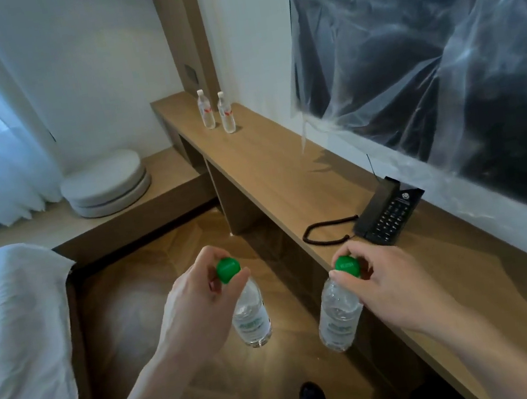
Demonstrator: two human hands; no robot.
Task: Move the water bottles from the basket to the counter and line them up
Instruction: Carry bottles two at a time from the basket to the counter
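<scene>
Both hands pinch a bottle by its green cap, one bottle each. Fingers and thumb of the left hand [198, 299] curl round the cap of the left bottle [251, 318], and that bottle hangs straight down under the hand, over the wood floor [177, 316]. Fingers of the right hand [378, 281] curl round the cap of the right bottle [337, 315], which hangs below the hand and tips a little, right by the front edge of the counter [271, 170]. Neither bottle touches the counter. Far along the counter two more bottles with white caps [217, 113] stand upright, side by side, near the wall. A black phone [387, 214] with a curly cord sits on the counter, close to the right hand. A white bed [13, 325] is on the left.
</scene>
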